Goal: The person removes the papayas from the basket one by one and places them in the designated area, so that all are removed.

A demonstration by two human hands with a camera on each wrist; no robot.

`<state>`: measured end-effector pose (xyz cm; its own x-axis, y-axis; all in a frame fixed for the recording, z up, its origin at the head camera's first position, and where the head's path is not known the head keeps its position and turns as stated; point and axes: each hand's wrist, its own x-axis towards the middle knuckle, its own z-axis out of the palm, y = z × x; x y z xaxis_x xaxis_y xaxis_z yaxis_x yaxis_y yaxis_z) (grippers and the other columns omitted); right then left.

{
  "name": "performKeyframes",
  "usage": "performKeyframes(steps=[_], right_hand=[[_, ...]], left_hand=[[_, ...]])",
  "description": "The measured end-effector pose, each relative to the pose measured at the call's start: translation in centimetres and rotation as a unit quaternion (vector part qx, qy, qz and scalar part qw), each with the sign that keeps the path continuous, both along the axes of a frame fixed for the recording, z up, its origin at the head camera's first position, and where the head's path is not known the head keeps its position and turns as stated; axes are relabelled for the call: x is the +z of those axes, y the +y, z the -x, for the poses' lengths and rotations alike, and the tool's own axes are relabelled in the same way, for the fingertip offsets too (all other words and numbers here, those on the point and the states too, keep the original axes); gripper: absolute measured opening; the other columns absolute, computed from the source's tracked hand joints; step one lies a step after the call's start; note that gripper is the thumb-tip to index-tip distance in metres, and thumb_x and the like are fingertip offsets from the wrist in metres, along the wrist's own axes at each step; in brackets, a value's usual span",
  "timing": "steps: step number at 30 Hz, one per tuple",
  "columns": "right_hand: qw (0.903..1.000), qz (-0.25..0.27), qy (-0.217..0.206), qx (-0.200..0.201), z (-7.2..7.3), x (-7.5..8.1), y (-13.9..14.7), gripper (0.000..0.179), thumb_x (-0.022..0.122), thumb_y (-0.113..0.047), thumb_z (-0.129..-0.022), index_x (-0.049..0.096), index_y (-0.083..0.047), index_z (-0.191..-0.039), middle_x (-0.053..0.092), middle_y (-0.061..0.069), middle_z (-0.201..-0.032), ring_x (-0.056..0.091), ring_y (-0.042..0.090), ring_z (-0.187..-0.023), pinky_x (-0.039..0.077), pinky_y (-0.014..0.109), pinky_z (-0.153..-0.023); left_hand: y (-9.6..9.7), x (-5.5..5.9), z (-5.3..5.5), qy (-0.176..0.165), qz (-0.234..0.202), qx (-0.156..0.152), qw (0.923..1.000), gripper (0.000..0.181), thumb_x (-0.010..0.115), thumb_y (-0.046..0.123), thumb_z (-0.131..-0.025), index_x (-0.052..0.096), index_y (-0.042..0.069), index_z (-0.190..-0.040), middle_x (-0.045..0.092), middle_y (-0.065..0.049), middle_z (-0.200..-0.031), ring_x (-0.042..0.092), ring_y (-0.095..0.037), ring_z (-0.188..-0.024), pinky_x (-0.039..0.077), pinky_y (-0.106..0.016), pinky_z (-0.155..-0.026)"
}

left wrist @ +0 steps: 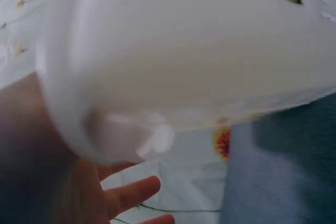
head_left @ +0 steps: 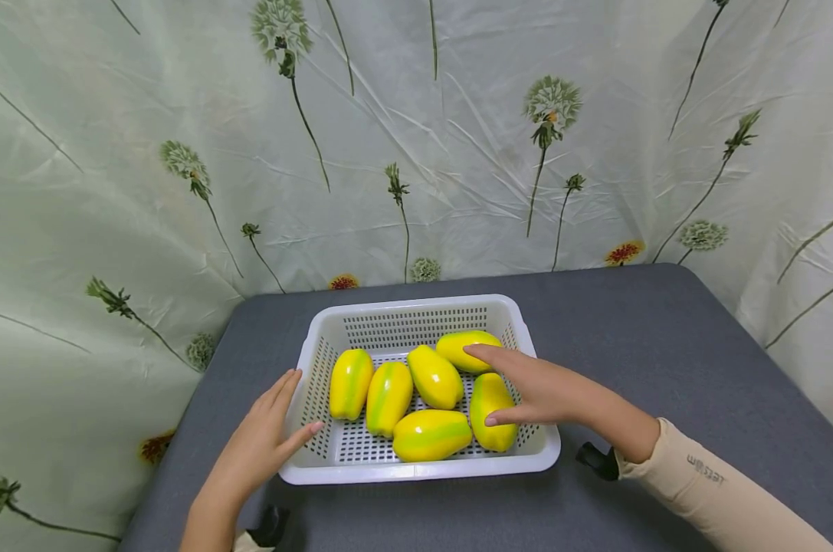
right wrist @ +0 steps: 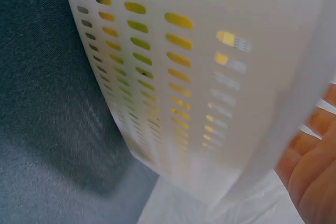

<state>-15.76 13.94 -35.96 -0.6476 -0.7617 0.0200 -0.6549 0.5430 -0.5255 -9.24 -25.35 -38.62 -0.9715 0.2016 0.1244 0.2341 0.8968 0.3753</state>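
A white perforated plastic basket (head_left: pixel 416 472) holds several glossy yellow fruits with green streaks, which look like papayas. My left hand (head_left: pixel 259 441) is at the basket's left rim with its fingers stretched out and nothing held. Over the right side of the basket, my right hand (head_left: pixel 543 389) extends its thumb and fingers, partly covering the upper-right papaya (head_left: pixel 466 346) and the right-hand papaya (head_left: pixel 488 410). Whether it touches either one I cannot tell. Both wrist views are largely filled by the basket wall (left wrist: pixel 173 51), with yellow and green showing through the slots in the right one.
The basket stands on a dark grey table (head_left: pixel 616 337). Behind and beside the table hangs a pale curtain (head_left: pixel 457 153) printed with dandelions and red-orange flowers. A dark strap-like object (head_left: pixel 598 460) is at the right wrist.
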Motion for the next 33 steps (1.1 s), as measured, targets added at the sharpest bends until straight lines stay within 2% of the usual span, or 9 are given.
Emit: performKeyframes(steps=[4,8,11,23,28,33], right_hand=[[0.9999,-0.006,-0.011,-0.003,0.7,-0.1,-1.0,0.088,0.068,-0.044,-0.076,0.02,-0.013,-0.143,0.024,0.003,-0.145,0.026,0.019,-0.128,0.027,0.041,-0.101],[0.9996,-0.007,-0.024,-0.01,1.4,-0.2,-1.7,0.088,0.067,-0.045,-0.076,0.02,-0.015,-0.143,0.025,0.002,-0.144,0.027,0.019,-0.127,0.028,0.042,-0.1],[0.9993,-0.003,-0.034,-0.018,1.8,-0.4,-2.3,0.088,0.066,-0.048,-0.075,0.02,-0.015,-0.143,0.026,0.003,-0.144,0.029,0.021,-0.127,0.029,0.044,-0.099],[0.9946,0.018,-0.078,-0.065,3.1,-1.8,-4.6,0.084,0.067,-0.044,-0.076,0.025,-0.012,-0.141,0.033,0.007,-0.14,0.04,0.026,-0.119,0.035,0.044,-0.095],[0.9912,0.024,-0.104,-0.078,3.4,-2.5,-4.9,0.083,0.069,-0.042,-0.076,0.025,-0.014,-0.141,0.036,0.007,-0.137,0.04,0.025,-0.12,0.033,0.044,-0.096],[0.9888,0.021,-0.127,-0.075,3.7,-3.3,-5.1,0.084,0.067,-0.044,-0.076,0.024,-0.013,-0.141,0.037,0.008,-0.137,0.037,0.023,-0.122,0.029,0.043,-0.099]], left_hand=[[-0.2,-0.8,0.0,-0.044,-0.063,0.031,0.9966,0.085,0.059,0.043,-0.084,0.014,0.002,-0.142,0.026,-0.025,-0.139,0.033,-0.042,-0.119,0.032,-0.06,-0.088],[-0.2,-1.0,0.0,-0.108,-0.128,0.06,0.984,0.087,0.056,0.045,-0.085,0.007,0.003,-0.143,0.029,-0.026,-0.137,0.044,-0.038,-0.111,0.04,-0.054,-0.082],[-0.2,-1.2,0.0,-0.135,-0.16,0.076,0.9749,0.086,0.056,0.045,-0.085,0.005,0.008,-0.144,0.031,-0.025,-0.137,0.048,-0.036,-0.107,0.043,-0.052,-0.08],[-0.2,-1.7,-0.2,-0.143,-0.214,0.082,0.9628,0.083,0.059,0.039,-0.085,0.007,0.014,-0.145,0.036,-0.023,-0.134,0.051,-0.035,-0.104,0.047,-0.047,-0.074],[-0.2,-1.8,-0.2,-0.136,-0.233,0.081,0.9596,0.082,0.059,0.037,-0.085,0.008,0.014,-0.145,0.034,-0.023,-0.135,0.051,-0.035,-0.103,0.047,-0.046,-0.073],[-0.3,-2.0,-0.3,-0.132,-0.247,0.08,0.9567,0.081,0.06,0.035,-0.086,0.009,0.015,-0.145,0.034,-0.022,-0.135,0.053,-0.033,-0.1,0.048,-0.045,-0.072]])
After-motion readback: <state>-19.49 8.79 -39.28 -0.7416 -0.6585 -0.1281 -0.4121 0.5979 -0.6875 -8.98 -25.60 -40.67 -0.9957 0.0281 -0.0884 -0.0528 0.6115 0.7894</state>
